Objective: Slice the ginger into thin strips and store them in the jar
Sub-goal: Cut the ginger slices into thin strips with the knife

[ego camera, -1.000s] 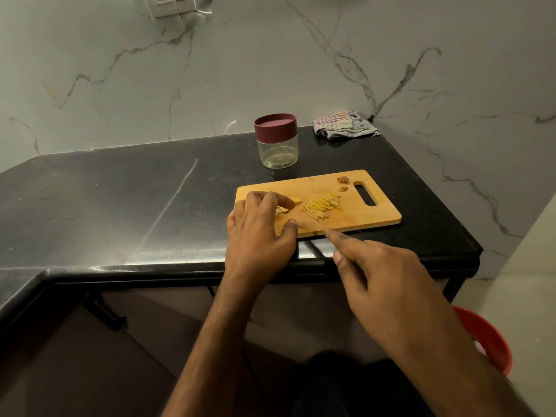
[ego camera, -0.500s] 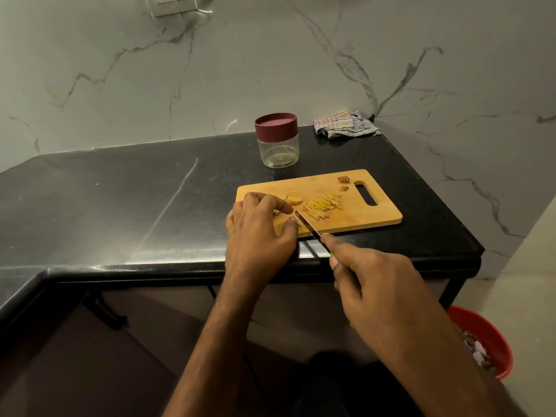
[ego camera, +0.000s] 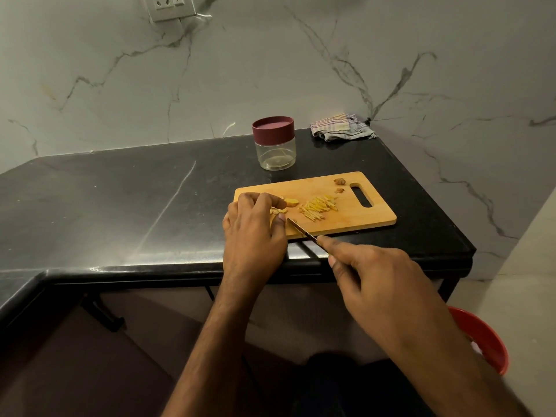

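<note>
A wooden cutting board (ego camera: 355, 218) lies on the black counter. A pile of thin yellow ginger strips (ego camera: 318, 207) sits mid-board. My left hand (ego camera: 255, 233) curls over ginger slices (ego camera: 277, 210) at the board's left end, fingertips pressing them down; a ginger piece (ego camera: 291, 202) lies just past the fingers. My right hand (ego camera: 373, 275) grips a knife (ego camera: 302, 230), index finger along its spine, blade tip next to my left thumb. The clear jar (ego camera: 274, 152) with its maroon lid on stands behind the board.
Two small brown ginger scraps (ego camera: 340, 185) lie near the board's handle slot. A folded checked cloth (ego camera: 341, 127) sits in the back corner by the marble wall. The counter's front edge (ego camera: 150, 267) runs below my hands. A red bin (ego camera: 484, 338) stands on the floor at right.
The knife blade has moved left, from beside the strip pile to right against my left thumb. My left hand stays curled over the ginger slices.
</note>
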